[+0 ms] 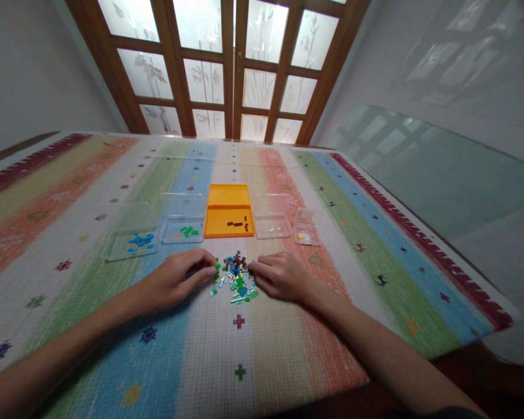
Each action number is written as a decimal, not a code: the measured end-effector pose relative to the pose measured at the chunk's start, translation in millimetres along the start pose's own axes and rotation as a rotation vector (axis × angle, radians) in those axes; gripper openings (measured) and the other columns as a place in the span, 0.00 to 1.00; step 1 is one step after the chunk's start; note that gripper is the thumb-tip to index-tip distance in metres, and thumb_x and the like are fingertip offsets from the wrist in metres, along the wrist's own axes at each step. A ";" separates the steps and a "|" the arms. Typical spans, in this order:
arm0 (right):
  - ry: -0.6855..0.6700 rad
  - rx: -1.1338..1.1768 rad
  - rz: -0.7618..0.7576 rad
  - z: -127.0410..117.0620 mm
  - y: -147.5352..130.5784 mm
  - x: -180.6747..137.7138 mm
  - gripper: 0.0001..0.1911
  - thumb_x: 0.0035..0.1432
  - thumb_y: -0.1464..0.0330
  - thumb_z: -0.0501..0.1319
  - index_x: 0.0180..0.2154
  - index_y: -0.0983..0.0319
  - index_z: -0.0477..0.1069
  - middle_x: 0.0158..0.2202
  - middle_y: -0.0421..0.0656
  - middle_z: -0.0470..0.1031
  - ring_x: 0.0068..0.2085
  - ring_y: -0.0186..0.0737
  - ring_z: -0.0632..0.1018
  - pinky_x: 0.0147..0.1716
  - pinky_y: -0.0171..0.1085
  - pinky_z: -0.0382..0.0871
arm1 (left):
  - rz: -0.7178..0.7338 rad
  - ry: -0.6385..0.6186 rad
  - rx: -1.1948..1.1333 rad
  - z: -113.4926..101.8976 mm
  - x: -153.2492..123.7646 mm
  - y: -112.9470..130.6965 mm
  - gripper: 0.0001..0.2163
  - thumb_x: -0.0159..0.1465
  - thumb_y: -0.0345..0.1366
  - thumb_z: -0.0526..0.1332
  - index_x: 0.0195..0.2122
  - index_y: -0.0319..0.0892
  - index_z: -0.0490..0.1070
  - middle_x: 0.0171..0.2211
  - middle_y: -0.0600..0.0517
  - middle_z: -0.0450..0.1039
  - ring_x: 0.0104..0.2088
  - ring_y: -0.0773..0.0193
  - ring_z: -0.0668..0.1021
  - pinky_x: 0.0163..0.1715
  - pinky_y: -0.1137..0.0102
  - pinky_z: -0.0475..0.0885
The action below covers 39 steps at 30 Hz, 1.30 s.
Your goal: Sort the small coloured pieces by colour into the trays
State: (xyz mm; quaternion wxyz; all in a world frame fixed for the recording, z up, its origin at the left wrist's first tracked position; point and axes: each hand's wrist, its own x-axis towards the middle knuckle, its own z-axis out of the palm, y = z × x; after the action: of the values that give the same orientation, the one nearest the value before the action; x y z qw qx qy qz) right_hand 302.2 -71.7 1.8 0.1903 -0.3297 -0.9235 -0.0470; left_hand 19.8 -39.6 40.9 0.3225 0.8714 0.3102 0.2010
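A loose pile of small toy bricks [238,276] in brown, blue, green, white and pale translucent colours lies on the striped tablecloth. At its left edge is my left hand [181,278], thumb and forefinger pinched at a small green brick [217,266]. On the pile's right side rests my right hand [282,276], its fingers curled together at the outermost bricks. Whatever the right fingertips hold is hidden. Beyond the pile, an open orange case [213,228] holds a few dark brown bricks [238,224].
Left of the orange case, open clear boxes hold blue bricks [140,240] and green bricks [188,231]. To its right, a clear box [271,234] contains cream pieces and a smaller box [313,242] white and yellow ones. Glass-paned doors [233,87] stand beyond the table.
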 end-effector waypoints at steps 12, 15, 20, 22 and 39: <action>-0.020 0.008 -0.002 0.7 1.4 -1.3 0.11 0.67 0.71 0.50 0.36 0.62 0.71 0.25 0.39 0.69 0.24 0.34 0.65 0.26 0.38 0.52 | -0.166 0.239 -0.122 -16.8 4.9 -12.3 0.11 0.68 0.45 0.58 0.39 0.45 0.74 0.31 0.49 0.79 0.32 0.59 0.79 0.32 0.64 0.75; -0.025 0.014 0.000 0.2 1.4 -1.3 0.11 0.67 0.72 0.51 0.36 0.62 0.71 0.25 0.39 0.69 0.24 0.34 0.65 0.26 0.39 0.52 | -0.243 0.301 -0.052 -25.3 4.8 -12.3 0.12 0.66 0.47 0.58 0.38 0.45 0.74 0.30 0.51 0.79 0.28 0.60 0.78 0.29 0.65 0.74; -0.015 0.015 0.002 0.1 1.0 -0.8 0.13 0.67 0.72 0.50 0.35 0.62 0.71 0.25 0.39 0.70 0.24 0.34 0.65 0.26 0.39 0.52 | -0.336 0.434 0.037 -37.6 3.7 -21.3 0.13 0.64 0.49 0.59 0.37 0.45 0.73 0.31 0.51 0.78 0.29 0.59 0.77 0.28 0.67 0.71; -0.011 0.014 -0.001 0.1 1.0 -0.8 0.13 0.67 0.72 0.49 0.35 0.62 0.71 0.25 0.39 0.70 0.24 0.34 0.65 0.26 0.39 0.52 | -0.369 0.481 0.017 -41.2 3.8 -25.9 0.13 0.63 0.49 0.59 0.38 0.45 0.72 0.32 0.51 0.78 0.30 0.58 0.78 0.30 0.66 0.72; -0.023 -0.008 -0.007 -1.3 0.4 -0.3 0.13 0.68 0.71 0.50 0.37 0.63 0.72 0.26 0.40 0.71 0.24 0.34 0.65 0.26 0.38 0.52 | -0.230 0.417 0.413 -44.4 6.8 -47.5 0.15 0.66 0.48 0.56 0.40 0.45 0.76 0.35 0.47 0.78 0.34 0.55 0.77 0.40 0.59 0.73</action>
State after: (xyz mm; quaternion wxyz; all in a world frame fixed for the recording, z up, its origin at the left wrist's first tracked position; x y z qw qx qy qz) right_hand 303.1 -71.8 2.9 0.1783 -0.3277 -0.9266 -0.0477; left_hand -19.3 12.9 40.9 0.0887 0.8177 0.5006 0.2702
